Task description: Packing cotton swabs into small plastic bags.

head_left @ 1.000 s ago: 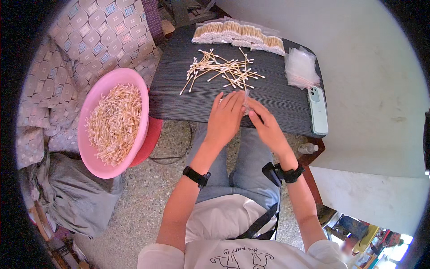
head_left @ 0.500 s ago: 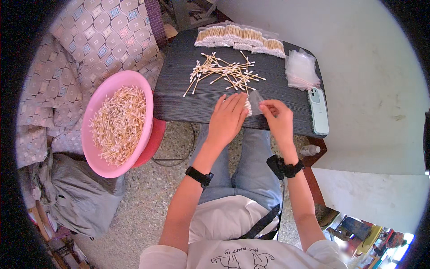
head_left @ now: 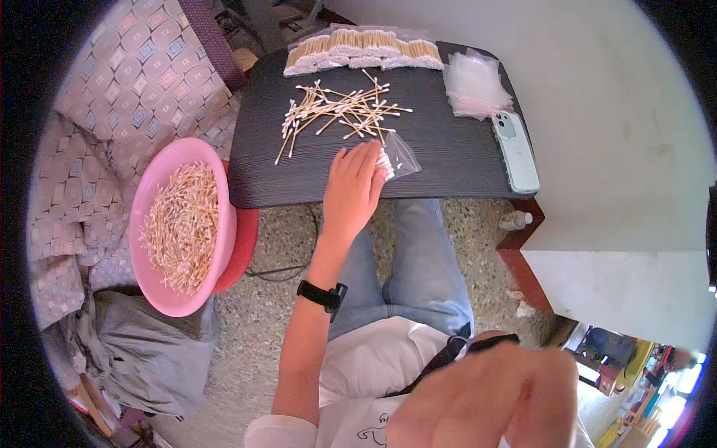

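My left hand (head_left: pixel 352 187) lies over a small clear plastic bag (head_left: pixel 404 158) near the front edge of the black table, holding it down with the fingers together. White tips of cotton swabs show in the bag beside my fingers; its flap spreads to the right and the rest is hidden under my palm. My right hand (head_left: pixel 493 396) is raised close to the camera, off the table. It is large and blurred, and its fingers cannot be made out. Beyond my left hand lies a loose scatter of cotton swabs (head_left: pixel 343 112) with wooden sticks.
Filled swab bags (head_left: pixel 364 49) line the far edge of the table (head_left: pixel 254 168). Empty clear bags (head_left: pixel 478 84) and a phone (head_left: pixel 515 153) lie at the right. A pink basin (head_left: pixel 228 216) full of swabs stands at the left. A wall (head_left: pixel 597 149) borders the right.
My right hand has let go of the bag's edge and come back up toward the camera. My left hand stays on the bag. The whole view has shifted a little.
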Motion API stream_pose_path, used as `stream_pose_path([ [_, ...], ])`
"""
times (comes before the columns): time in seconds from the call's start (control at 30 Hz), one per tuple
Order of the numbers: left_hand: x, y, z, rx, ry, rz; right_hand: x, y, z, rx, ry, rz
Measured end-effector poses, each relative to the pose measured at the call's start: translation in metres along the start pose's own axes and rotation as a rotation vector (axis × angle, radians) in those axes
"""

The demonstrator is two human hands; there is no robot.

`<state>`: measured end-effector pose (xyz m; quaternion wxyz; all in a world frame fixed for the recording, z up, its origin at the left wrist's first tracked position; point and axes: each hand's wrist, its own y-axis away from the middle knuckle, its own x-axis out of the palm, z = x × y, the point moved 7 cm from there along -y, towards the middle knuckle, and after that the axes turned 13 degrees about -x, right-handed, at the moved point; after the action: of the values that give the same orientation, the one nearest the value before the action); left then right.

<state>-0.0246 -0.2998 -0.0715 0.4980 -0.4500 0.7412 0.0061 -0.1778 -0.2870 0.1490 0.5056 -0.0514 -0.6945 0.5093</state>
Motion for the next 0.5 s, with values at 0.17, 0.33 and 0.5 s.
stream_pose_path([
  [0.17, 0.005, -0.005, -0.012, 0.032, 0.011, -0.007, 0.014, -0.005, -0.023, 0.197, -0.207, 0.159],
  [0.33, 0.003, -0.003, -0.009, 0.035, -0.009, -0.015, 0.014, -0.004, -0.024, 0.126, -0.243, 0.117],
  [0.5, 0.002, -0.003, -0.008, 0.036, -0.015, -0.016, 0.013, -0.006, -0.018, 0.072, -0.280, 0.090],
])
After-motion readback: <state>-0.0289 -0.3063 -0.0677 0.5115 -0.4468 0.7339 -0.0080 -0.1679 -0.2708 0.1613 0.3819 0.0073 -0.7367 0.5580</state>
